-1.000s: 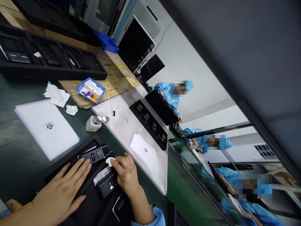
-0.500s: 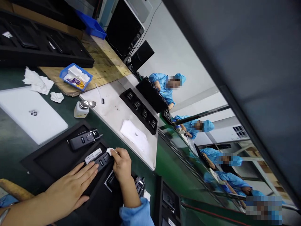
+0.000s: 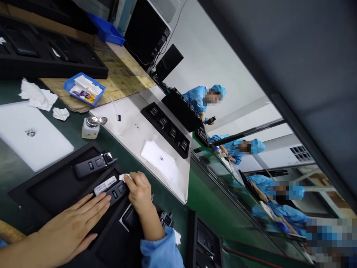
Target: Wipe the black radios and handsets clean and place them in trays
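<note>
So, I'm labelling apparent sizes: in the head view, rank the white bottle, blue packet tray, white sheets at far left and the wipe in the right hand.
White sheets
Blue packet tray
White bottle
Wipe, partly hidden

The radio [image 3: 118, 191] looks matt plastic; the bottle lid [image 3: 92, 121], glossy metal.
</note>
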`<state>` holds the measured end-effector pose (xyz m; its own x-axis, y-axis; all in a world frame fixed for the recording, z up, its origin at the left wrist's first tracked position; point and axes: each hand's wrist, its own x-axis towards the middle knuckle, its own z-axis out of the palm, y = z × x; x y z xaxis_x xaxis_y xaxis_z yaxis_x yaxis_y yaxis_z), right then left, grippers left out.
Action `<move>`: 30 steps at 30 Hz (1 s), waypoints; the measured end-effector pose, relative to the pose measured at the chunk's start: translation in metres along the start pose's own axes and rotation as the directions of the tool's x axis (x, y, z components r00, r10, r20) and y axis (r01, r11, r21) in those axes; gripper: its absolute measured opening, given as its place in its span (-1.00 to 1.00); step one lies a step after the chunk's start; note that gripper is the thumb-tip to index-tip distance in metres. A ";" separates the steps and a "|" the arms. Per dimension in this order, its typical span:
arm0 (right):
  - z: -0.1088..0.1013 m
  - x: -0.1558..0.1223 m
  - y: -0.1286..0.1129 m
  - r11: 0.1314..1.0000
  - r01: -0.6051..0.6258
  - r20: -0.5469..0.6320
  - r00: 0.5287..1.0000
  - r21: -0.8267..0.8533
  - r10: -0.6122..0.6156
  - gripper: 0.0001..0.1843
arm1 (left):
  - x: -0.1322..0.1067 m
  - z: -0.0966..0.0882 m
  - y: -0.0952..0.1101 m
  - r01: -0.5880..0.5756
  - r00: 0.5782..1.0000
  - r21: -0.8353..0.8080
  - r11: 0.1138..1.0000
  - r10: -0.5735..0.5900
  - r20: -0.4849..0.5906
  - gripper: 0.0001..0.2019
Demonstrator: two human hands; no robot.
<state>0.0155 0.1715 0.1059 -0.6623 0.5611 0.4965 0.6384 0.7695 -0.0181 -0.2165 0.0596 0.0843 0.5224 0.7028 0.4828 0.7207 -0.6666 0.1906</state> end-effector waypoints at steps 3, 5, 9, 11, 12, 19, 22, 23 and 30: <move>-0.001 0.002 0.002 0.999 0.013 0.035 0.999 0.038 -0.014 -0.65 | 0.000 0.000 -0.005 -0.053 0.998 0.029 0.998 0.053 0.024 -0.39; -0.008 -0.014 0.000 0.997 -0.002 0.031 1.000 0.072 -0.001 -0.62 | -0.001 0.000 -0.007 -0.057 0.998 0.032 0.998 0.057 0.023 -0.40; -0.015 -0.036 -0.002 0.994 -0.044 -0.040 0.998 0.102 0.048 -0.59 | -0.002 0.003 -0.002 -0.009 0.999 -0.007 1.000 0.009 0.035 -0.42; -0.009 -0.024 -0.001 0.997 -0.039 -0.039 0.998 0.074 0.042 -0.62 | -0.004 0.005 0.000 0.023 0.999 -0.024 0.999 -0.023 0.025 -0.41; -0.005 -0.015 0.000 0.998 -0.033 -0.021 0.999 0.055 0.034 -0.64 | -0.004 0.005 0.000 0.033 0.999 -0.025 0.999 -0.032 0.013 -0.40; -0.013 -0.011 0.001 0.993 -0.028 0.072 0.997 0.117 0.019 -0.64 | -0.002 0.001 -0.005 -0.045 0.998 0.023 0.999 0.044 0.033 -0.39; -0.021 -0.032 0.000 0.988 -0.039 0.005 0.999 0.150 0.038 -0.62 | -0.001 0.003 -0.001 0.011 1.000 -0.002 1.000 -0.011 0.006 -0.41; -0.020 -0.032 0.001 0.989 -0.035 0.000 0.999 0.140 0.035 -0.62 | -0.001 0.003 0.000 0.033 0.999 -0.011 0.999 -0.033 -0.006 -0.41; 0.000 0.010 0.009 0.998 -0.009 0.109 0.994 0.069 0.002 -0.70 | -0.003 0.001 -0.006 -0.056 0.997 0.040 0.998 0.054 0.061 -0.39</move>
<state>0.0146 0.1841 0.1106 -0.7000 0.5924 0.3987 0.6159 0.7835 -0.0828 -0.2216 0.0621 0.0807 0.5871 0.6797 0.4397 0.7078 -0.6946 0.1287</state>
